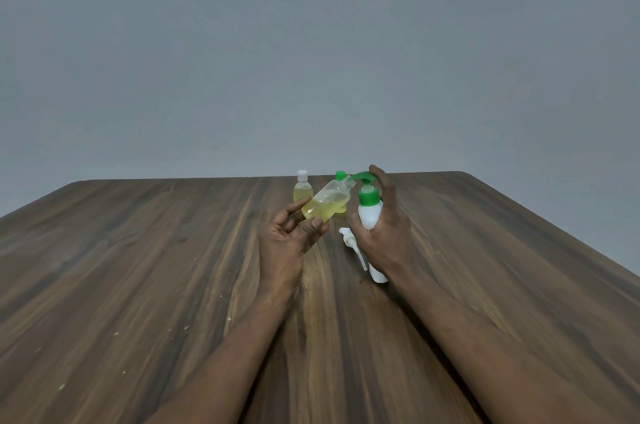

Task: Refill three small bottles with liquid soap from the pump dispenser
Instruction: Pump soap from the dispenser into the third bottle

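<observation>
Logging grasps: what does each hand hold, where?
The left hand pinches the open bottle near its base; right hand grips the dispenser by its body, finger on pump.

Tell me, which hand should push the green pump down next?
The right, most likely. The right hand grips the white dispenser, with one finger up at its green pump head. The left hand is busy holding the open small bottle tilted toward that pump head.

Soft, even light is spreading over the table [138, 250], casting only faint shadows. The wide lens is stretching its sides outward; details are showing sharp.
</observation>
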The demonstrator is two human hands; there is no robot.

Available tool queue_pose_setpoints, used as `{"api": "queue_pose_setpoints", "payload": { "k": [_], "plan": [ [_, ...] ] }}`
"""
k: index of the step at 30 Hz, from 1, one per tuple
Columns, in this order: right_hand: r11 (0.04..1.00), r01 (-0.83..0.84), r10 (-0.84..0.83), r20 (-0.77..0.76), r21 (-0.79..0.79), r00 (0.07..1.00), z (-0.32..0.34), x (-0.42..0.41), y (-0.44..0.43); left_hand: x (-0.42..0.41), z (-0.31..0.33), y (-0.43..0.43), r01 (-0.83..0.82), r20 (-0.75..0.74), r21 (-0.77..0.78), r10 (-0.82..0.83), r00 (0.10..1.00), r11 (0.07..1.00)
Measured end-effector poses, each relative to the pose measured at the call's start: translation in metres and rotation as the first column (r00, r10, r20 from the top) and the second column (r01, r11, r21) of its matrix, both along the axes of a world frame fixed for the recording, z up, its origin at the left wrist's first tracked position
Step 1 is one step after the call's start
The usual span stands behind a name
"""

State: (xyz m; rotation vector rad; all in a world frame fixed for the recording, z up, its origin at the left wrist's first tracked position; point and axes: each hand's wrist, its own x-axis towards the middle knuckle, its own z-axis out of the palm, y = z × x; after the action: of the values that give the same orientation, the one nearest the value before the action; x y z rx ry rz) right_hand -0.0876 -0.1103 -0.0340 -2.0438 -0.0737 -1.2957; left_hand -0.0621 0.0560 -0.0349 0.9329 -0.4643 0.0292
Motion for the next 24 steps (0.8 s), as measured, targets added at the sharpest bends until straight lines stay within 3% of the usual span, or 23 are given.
{"api": "queue_pose_setpoints", "payload": {
  "k": [10, 19, 24],
  "plan": [
    [0.996, -0.016, 0.015, 0.014, 0.086, 1.000, -0.0031, 0.0040, -0.0029, -0.0036, 0.0006, 0.0010, -0.004, 0.012, 0.019, 0.004, 1.000, 1.000],
    [0.999, -0.031, 0.030, -0.049, -0.027, 0.998, -0.0001, -0.0045, -0.0007, 0.0006, 0.0012, -0.0002, 0.005, 0.000, -0.009, -0.005, 1.000, 1.000],
    [0.999, -0.025, 0.025, -0.016, 0.029, 1.000, 0.0009, -0.0031, 0.0004, -0.0018, 0.0015, 0.0005, 0.005, 0.002, 0.000, -0.005, 1.000, 1.000]
  ]
}}
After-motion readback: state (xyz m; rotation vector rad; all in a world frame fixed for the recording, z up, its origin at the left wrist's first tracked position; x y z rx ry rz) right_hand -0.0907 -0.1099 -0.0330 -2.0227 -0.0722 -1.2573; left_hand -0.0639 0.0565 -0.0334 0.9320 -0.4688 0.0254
